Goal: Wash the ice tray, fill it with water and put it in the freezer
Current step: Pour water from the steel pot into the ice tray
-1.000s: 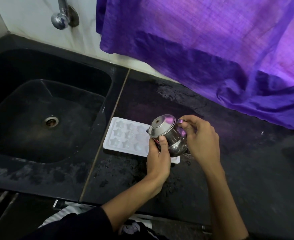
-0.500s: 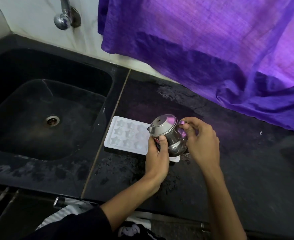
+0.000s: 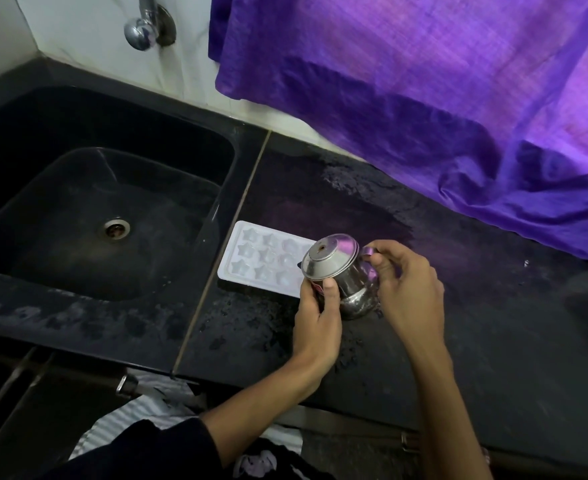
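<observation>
A white ice tray (image 3: 251, 265) with star-shaped cells lies flat on the black counter (image 3: 458, 341), just right of the sink. Over its right end a small lidded steel pot (image 3: 337, 271) is tilted to the left. My left hand (image 3: 316, 313) grips the pot's body from the near side, thumb up its front. My right hand (image 3: 406, 285) pinches the pot's handle on the right. The pot and my hands hide the tray's right part.
A black sink (image 3: 95, 220) with a metal drain (image 3: 115, 229) fills the left. A chrome tap (image 3: 143, 26) is fixed to the white wall above it. A purple curtain (image 3: 424, 98) hangs over the back of the counter. A drawer handle (image 3: 126, 384) sits below the counter edge.
The pot and both hands keep their place over the tray's right end; the view has shifted slightly. No grip has changed.
</observation>
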`<action>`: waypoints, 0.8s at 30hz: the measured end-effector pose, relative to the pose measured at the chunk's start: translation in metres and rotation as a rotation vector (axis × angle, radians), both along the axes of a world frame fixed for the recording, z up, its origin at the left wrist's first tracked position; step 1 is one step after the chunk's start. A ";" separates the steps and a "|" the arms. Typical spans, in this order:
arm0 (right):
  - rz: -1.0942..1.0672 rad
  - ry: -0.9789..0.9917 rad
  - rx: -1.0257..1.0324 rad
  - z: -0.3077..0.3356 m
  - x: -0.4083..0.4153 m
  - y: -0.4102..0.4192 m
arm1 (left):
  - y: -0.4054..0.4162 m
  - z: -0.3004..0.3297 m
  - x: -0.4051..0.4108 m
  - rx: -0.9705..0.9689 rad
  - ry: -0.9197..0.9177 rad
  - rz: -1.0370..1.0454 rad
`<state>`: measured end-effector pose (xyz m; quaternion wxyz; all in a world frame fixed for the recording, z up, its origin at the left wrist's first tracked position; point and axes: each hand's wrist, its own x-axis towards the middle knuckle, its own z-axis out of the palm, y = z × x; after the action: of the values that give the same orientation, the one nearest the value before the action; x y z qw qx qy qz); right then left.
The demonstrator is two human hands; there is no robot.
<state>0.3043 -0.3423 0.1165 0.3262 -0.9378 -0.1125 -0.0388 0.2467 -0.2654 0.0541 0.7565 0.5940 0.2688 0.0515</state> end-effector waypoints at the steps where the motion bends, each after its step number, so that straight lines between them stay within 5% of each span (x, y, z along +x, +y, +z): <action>1: 0.010 0.000 -0.018 0.001 -0.001 0.001 | 0.000 0.000 -0.001 -0.007 0.009 0.004; 24: -0.001 -0.005 -0.067 0.012 -0.008 0.003 | -0.002 0.005 -0.009 -0.087 -0.007 -0.014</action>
<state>0.2959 -0.3393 0.1286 0.2943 -0.9482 -0.1141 -0.0374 0.2381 -0.2671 0.0596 0.7830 0.5622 0.2638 0.0365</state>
